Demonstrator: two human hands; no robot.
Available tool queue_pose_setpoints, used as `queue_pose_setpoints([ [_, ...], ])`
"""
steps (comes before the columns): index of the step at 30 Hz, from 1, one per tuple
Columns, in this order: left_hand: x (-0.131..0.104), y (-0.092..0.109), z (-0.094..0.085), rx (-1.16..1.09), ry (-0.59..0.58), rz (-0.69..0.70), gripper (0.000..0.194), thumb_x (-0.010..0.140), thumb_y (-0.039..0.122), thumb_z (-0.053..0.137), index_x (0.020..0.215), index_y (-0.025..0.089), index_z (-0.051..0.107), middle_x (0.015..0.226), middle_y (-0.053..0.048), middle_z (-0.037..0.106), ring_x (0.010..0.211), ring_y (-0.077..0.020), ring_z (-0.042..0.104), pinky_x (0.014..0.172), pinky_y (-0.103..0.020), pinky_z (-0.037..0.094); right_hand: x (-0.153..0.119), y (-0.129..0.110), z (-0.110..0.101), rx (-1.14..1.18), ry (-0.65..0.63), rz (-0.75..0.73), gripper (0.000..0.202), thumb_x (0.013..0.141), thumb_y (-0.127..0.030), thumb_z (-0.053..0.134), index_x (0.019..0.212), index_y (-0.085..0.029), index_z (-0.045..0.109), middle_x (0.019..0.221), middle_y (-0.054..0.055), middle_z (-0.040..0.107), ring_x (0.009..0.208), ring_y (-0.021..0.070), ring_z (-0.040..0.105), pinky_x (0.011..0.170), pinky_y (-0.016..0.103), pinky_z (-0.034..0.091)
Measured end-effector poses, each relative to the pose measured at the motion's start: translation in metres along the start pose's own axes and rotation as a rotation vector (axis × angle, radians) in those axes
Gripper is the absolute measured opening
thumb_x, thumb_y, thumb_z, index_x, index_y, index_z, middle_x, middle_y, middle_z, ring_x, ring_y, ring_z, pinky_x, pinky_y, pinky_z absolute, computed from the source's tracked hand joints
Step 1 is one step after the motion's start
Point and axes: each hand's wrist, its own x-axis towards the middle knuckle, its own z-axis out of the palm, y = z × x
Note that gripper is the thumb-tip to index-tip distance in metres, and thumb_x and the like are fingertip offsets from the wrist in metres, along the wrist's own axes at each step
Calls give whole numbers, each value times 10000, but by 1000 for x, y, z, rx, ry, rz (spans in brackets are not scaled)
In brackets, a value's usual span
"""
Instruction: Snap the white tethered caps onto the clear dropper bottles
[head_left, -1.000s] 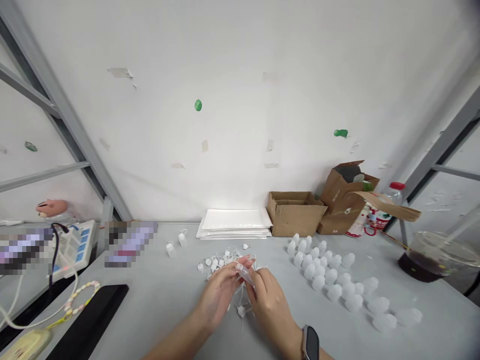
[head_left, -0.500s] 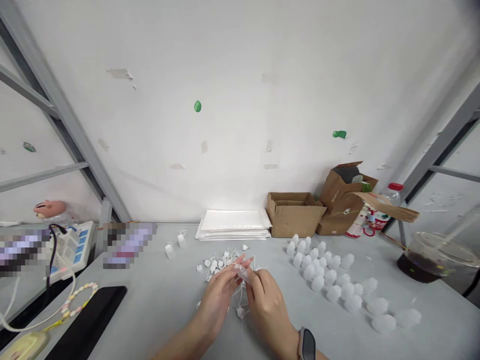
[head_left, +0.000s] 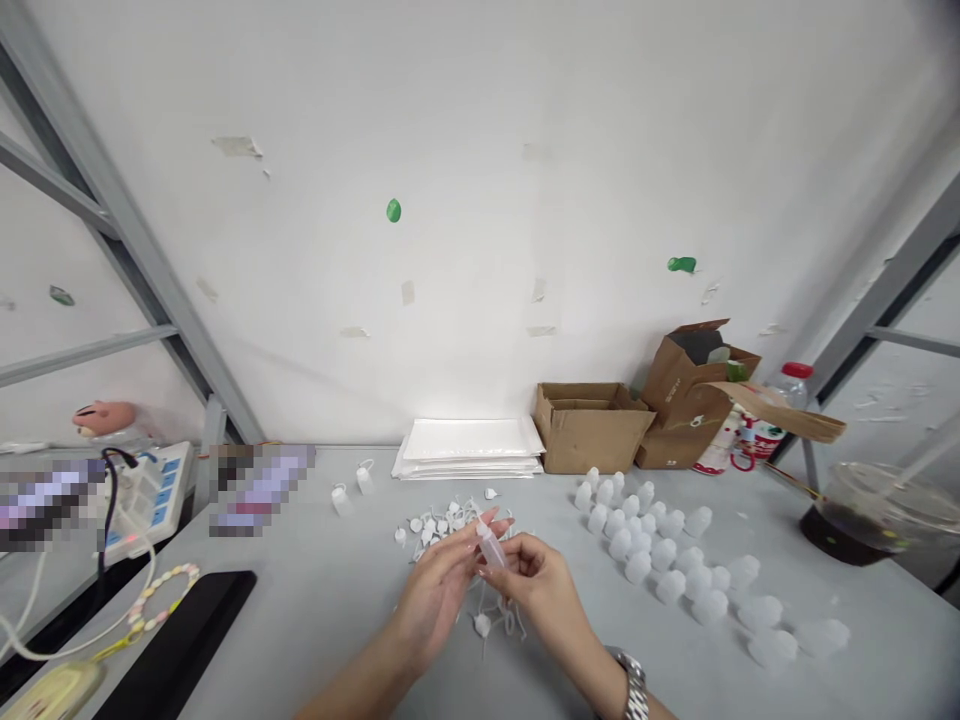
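A small translucent plastic dropper bottle is held tilted over the middle of the desk, its narrow tip pointing away from me. My right hand pinches its lower body between thumb and fingers. Around its upper side close the fingers of my left hand, though they partly hide where they grip. Just beyond and below my hands lies a loose pile of white caps with thin straps; one strapped cap lies closer to me. Two capped bottles stand to the left.
Rows of uncapped translucent bottles stand on the right. Along the wall are stacked white envelopes, a cardboard box and a paper bag. A drink cup sits far right; a black pad and power strip lie left.
The bottle has come more upright and into clearer view between my hands. My right hand has rolled over, its wrist turning so the watch band shows instead of the watch face.
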Motion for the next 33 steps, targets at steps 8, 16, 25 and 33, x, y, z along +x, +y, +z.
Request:
queue_pose_setpoints([
  [8, 2, 2, 0, -71, -24, -57, 360, 735, 247, 557, 1071, 149, 644, 1123, -116, 638, 1224, -290, 399, 993, -411, 279, 1, 1, -2, 262, -108, 81, 295, 501, -345, 818, 644, -136, 668, 593, 3, 630, 458, 82, 470, 457, 212, 375],
  [16, 4, 3, -3, -109, -48, -103, 369, 720, 259, 572, 1066, 147, 638, 1039, -102, 663, 1190, -263, 436, 992, -378, 284, 0, -1, -6, 428, -251, 172, 207, 596, -268, 782, 680, -104, 689, 626, 40, 649, 435, 56, 471, 473, 196, 371],
  [25, 3, 11, -1, -35, -71, -94, 370, 750, 258, 598, 1109, 172, 613, 1040, -99, 654, 1078, -235, 525, 951, -354, 330, -1, -3, -7, 554, -406, 178, 219, 651, -306, 744, 695, -101, 679, 563, -7, 552, 407, 36, 392, 443, 188, 316],
  [33, 3, 28, -17, 1151, -179, 93, 283, 553, 360, 767, 789, 229, 680, 874, -16, 578, 859, -202, 521, 818, -319, 393, 5, -18, -26, 523, -205, 106, 265, 645, -337, 742, 803, -132, 684, 634, -10, 543, 474, 57, 377, 498, 205, 328],
])
